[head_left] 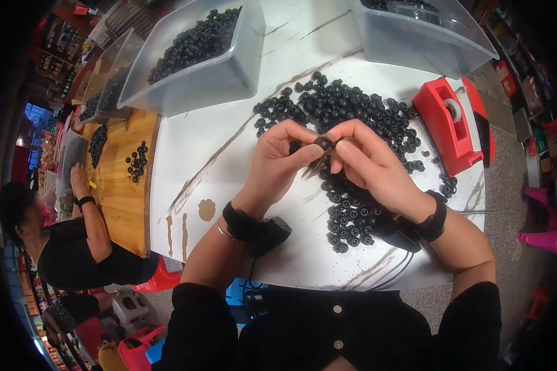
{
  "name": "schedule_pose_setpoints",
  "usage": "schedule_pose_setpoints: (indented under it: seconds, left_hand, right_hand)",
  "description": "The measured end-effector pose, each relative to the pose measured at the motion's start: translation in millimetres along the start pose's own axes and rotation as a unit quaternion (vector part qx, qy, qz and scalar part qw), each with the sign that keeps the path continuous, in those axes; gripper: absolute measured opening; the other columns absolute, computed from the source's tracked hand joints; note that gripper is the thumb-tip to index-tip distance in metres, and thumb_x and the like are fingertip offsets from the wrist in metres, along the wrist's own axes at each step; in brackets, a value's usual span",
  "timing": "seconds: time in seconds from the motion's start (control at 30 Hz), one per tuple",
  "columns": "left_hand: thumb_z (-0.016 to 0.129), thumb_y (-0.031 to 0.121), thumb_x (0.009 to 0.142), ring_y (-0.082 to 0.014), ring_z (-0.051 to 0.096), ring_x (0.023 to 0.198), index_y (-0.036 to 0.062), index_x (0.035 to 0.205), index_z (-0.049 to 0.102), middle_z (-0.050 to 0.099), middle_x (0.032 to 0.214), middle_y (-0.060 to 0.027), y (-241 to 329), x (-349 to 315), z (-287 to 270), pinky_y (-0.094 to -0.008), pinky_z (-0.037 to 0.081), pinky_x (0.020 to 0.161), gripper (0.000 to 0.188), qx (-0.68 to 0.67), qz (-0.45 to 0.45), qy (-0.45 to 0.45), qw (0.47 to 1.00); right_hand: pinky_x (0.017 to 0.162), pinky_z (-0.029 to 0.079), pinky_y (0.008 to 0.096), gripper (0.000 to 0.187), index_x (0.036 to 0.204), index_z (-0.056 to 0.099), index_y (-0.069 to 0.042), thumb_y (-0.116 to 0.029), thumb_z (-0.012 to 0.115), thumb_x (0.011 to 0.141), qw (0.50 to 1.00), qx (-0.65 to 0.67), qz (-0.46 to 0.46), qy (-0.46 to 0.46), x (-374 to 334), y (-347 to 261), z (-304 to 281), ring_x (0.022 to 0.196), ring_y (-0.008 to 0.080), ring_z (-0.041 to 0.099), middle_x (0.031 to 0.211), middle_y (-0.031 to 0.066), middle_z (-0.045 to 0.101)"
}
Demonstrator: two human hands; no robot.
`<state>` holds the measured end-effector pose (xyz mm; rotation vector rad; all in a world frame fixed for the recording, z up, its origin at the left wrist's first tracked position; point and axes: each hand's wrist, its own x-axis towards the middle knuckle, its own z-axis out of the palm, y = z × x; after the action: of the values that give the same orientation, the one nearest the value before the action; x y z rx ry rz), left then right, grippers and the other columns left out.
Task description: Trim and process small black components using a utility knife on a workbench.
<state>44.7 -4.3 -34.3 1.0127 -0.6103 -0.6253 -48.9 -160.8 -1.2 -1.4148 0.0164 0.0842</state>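
Above the white table, my two hands meet fingertip to fingertip. Between the thumb and index finger of my left hand is a small round black plastic part. Another dark piece shows against that palm, partly hidden by the fingers. My right hand pinches close against the part's right side; what lies between its fingertips is too small to make out. Below and behind both hands spreads a loose pile of similar black parts, many with ring-shaped ends.
A red tape dispenser stands right of the pile. Clear plastic bins with black parts stand at the back left and back right. At the left, another person works at a wooden table. Cabled black boxes hang at my wrists.
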Motion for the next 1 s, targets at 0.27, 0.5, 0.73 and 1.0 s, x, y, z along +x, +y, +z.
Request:
schedule_pose_setpoints:
  seconds: [0.27,0.5,0.73,1.0]
  left_hand:
    - [0.061,-0.001,0.077,-0.0056,0.053,0.073,0.0031,0.082,0.056,0.059,0.084,-0.0039,-1.9,-1.2,4.9,-0.0176,0.042,0.064,0.008,0.089,-0.012,-0.038,0.995]
    - [0.06,-0.001,0.077,-0.006,0.053,0.074,0.0031,0.085,0.054,0.059,0.082,-0.0032,0.7,-1.9,0.4,-0.0176,0.04,0.062,0.01,0.029,-0.044,-0.037,0.998]
    - [0.053,0.014,0.087,-0.0091,0.051,0.074,0.0037,0.094,0.051,0.055,0.084,-0.0039,-0.9,-0.9,-7.4,-0.0196,0.038,0.062,0.013,-0.136,-0.122,-0.083,0.98]
    - [0.051,0.019,0.088,-0.0157,0.054,0.082,0.0037,0.098,0.048,0.056,0.089,-0.0074,7.8,0.5,-1.1,-0.0265,0.042,0.069,0.019,-0.174,-0.113,-0.112,0.972]
  right_hand:
    - [0.048,0.029,0.0146,0.019,0.093,0.047,-0.007,-0.024,0.053,0.087,0.999,0.039,0.02,0.017,2.2,4.2,-1.3,0.058,0.0008,0.039,0.072,-0.0016,0.051]
    - [0.049,0.03,0.0152,0.018,0.092,0.047,-0.007,-0.023,0.053,0.086,0.994,0.068,0.079,-0.024,0.6,-6.4,-3.4,0.059,0.0013,0.041,0.073,-0.0012,0.05]
    - [0.052,0.035,0.0179,0.025,0.112,0.046,-0.007,-0.019,0.042,0.09,1.0,0.015,-0.013,-0.019,-3.1,-3.6,1.5,0.06,0.0044,0.045,0.076,0.0002,0.054]
    - [0.06,0.043,0.0259,0.037,0.124,0.042,-0.012,-0.015,0.045,0.087,0.963,-0.204,-0.174,-0.006,1.2,7.0,2.2,0.06,0.0152,0.051,0.07,0.0065,0.054]
